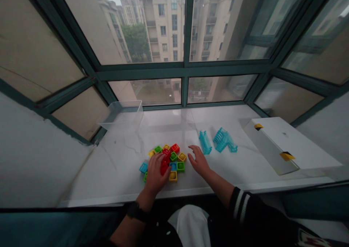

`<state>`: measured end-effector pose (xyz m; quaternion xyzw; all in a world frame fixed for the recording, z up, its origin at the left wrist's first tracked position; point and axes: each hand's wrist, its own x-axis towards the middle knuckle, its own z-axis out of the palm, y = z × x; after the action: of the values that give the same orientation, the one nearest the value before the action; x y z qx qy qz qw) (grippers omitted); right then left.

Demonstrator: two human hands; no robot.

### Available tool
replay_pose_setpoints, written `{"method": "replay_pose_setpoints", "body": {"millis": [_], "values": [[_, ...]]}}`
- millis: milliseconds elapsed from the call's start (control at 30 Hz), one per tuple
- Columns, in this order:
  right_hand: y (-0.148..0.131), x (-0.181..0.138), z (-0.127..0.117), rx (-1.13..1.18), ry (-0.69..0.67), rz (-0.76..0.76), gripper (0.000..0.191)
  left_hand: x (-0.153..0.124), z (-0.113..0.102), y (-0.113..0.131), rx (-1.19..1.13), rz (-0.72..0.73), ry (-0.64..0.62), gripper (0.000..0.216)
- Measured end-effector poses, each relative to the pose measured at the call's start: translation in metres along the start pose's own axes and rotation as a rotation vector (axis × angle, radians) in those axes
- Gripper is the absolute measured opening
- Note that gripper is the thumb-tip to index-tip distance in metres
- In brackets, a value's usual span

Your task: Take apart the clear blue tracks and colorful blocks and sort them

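Observation:
A pile of several small coloured blocks (174,156), red, green, yellow and blue, lies on the white marble sill (122,156). My left hand (156,174) rests on the pile's left side, fingers curled over a red block (164,166). My right hand (198,160) hovers just right of the pile with its fingers spread, holding nothing. Two clusters of translucent blue pieces (205,142) (224,140) lie to the right of that hand.
A clear plastic bin (122,115) stands at the back left of the sill. A long white box (283,145) with yellow tape lies at the right. Window panes close off the back and both sides. The sill's front edge runs just below my wrists.

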<state>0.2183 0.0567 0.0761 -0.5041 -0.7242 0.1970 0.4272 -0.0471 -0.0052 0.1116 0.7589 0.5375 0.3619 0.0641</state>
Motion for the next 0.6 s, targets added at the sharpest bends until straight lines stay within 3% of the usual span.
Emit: {"method": "replay_pose_setpoints", "body": {"millis": [133,200,300,367,467,600], "values": [[0.004,-0.022,-0.005,0.086,-0.03,0.041,0.038,-0.006,0.047,0.058,0.051,0.241,-0.24,0.052],[0.003,-0.028,-0.015,0.111,0.033,0.061,0.036,0.002,0.073,0.067,0.125,0.22,-0.311,0.061],[0.001,-0.031,-0.041,0.114,0.07,0.053,0.034,0.017,0.1,0.057,0.261,0.09,-0.353,0.068],[0.002,-0.031,-0.059,0.098,0.072,0.048,0.034,0.023,0.108,0.043,0.301,0.034,-0.394,0.057],[0.006,-0.033,-0.078,0.062,0.081,0.044,0.032,0.024,0.108,0.022,0.317,0.006,-0.389,0.047],[0.012,-0.036,-0.085,0.027,0.084,0.035,0.029,0.016,0.094,-0.004,0.36,-0.02,-0.362,0.044]]}}
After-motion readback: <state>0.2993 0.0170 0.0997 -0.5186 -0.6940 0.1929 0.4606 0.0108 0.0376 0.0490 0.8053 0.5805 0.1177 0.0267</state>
